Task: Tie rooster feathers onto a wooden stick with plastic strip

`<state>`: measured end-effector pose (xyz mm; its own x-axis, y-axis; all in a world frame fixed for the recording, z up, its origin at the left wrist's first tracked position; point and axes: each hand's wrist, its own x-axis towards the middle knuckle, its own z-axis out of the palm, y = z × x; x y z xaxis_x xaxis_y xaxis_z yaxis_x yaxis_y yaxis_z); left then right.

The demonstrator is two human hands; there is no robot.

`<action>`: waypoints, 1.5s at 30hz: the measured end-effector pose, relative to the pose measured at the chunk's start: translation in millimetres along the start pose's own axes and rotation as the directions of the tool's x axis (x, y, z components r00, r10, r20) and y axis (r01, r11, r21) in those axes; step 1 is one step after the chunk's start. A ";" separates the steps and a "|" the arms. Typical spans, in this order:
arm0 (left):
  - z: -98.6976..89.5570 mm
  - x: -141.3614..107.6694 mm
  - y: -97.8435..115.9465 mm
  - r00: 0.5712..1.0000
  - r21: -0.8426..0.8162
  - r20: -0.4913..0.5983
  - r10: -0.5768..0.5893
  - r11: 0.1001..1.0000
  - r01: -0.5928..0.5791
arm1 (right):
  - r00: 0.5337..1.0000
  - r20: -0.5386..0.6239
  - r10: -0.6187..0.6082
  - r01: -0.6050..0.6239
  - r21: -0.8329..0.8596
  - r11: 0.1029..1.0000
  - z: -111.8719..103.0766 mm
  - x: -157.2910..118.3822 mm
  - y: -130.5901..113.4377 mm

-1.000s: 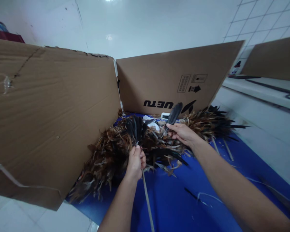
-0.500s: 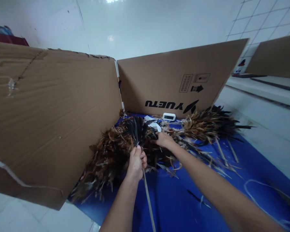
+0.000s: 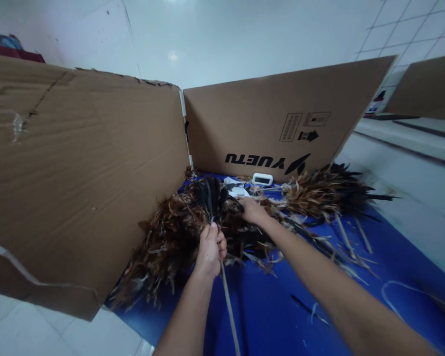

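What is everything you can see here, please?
Table: one, blue, lower centre
Held stick: one, pale, lower centre
Held feathers: several, black, above the stick
Feather pile: one, brown-black, centre-left
Feather heap: one, brown-black, right
Loose sticks: two, pale, by the heap
Gadget: one, white, table's back
Paper: count unclear, white, left of gadget
String: count unclear, pale, table's right
Cardboard panels: three, brown, left, back, far right
Bottle: one, dark-topped, far right
Left hand: one, bare, closed on the stick
Right hand: one, bare, at the pile

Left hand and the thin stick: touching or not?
Touching. The head view shows the left hand closed around the thin stick, which runs out below it.
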<state>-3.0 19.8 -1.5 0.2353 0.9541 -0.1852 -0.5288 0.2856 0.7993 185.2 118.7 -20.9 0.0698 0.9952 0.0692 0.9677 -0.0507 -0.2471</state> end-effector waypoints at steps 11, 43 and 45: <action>-1.5 0.7 0.9 1.000 -0.011 -0.012 0.004 1.000 -0.004 | 0.990 -0.121 -0.066 0.096 0.261 0.961 -17.1 18.1 5.4; -3.4 -0.3 12.6 0.997 -0.051 -0.018 0.073 0.996 -0.073 | 0.981 -0.190 -0.047 0.091 0.233 0.968 -40.8 -20.1 -0.1; -3.7 0.3 13.9 0.997 -0.052 -0.020 0.079 0.995 -0.080 | 0.977 -0.143 -0.157 0.181 0.172 0.968 -29.7 -25.1 -24.5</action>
<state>-13.3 24.3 7.5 0.1760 0.9754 -0.1328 -0.5876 0.2124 0.7808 167.0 92.4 12.2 -0.0490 0.9684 0.2446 0.9081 0.1452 -0.3928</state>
